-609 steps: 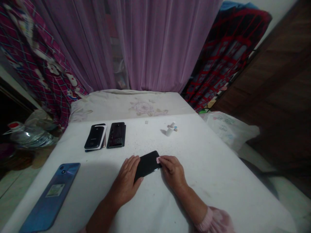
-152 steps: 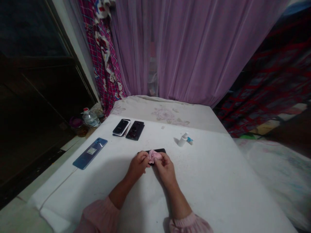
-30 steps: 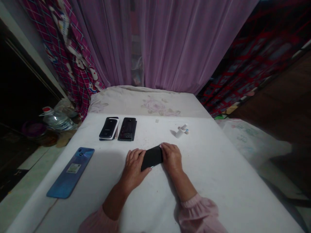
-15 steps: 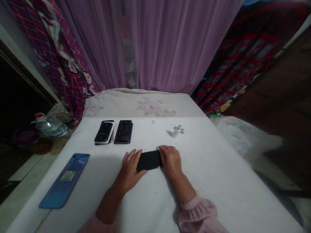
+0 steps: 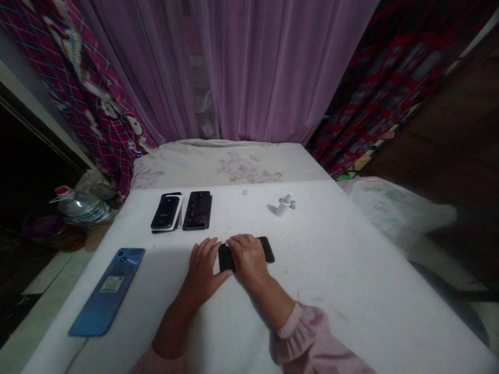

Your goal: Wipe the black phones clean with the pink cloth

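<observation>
While the right hand (image 5: 247, 259) lies palm down across one black phone (image 5: 267, 250), fingers close together and bent, I cannot tell whether it grips anything beneath. That phone lies flat on the white table (image 5: 351, 270), about midway between its left and right edges. The left hand (image 5: 202, 266) rests flat just beside it, fingers loosely apart, with the thumb touching the phone's left end. Towards the far left corner lie one dark phone (image 5: 197, 210) and, just beside it, one stack of phones (image 5: 167, 212), at least two. One blue phone (image 5: 107, 291) lies back up by the left edge. One small white bottle (image 5: 281, 206) sits near the far edge.
</observation>
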Tool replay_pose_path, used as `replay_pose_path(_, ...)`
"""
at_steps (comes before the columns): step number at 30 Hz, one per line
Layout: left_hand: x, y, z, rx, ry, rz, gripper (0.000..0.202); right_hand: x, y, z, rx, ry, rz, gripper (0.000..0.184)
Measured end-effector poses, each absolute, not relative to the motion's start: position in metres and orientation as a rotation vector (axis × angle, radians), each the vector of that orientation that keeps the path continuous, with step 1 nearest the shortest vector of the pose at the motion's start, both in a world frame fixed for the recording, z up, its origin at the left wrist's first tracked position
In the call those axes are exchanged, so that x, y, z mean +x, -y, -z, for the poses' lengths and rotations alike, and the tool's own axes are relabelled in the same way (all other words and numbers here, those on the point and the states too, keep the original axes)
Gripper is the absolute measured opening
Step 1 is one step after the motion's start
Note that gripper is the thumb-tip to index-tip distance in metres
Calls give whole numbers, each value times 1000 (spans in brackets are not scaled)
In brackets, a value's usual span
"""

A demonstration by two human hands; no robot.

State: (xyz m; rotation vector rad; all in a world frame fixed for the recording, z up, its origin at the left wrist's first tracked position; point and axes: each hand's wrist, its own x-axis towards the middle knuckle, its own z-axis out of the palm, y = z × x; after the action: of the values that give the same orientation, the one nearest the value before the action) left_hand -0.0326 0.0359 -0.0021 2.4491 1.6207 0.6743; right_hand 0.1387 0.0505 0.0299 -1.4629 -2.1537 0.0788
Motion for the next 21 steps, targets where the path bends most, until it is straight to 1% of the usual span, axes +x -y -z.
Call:
replay_pose_path(10, -27, -34, -7, 2414, -1645, -623, 61, 208, -45, -23, -1695, 1965, 1, 21)
replay_pose_path(16, -25, -32, -11, 2437, -1646, -571, 66, 162, -45, -24, -1579, 2069, -74, 22)
replay_pose_path(21, -27, -32, -9, 2447, -1639, -569, 62, 153, -39, -24, -1467, 2131, -90, 28)
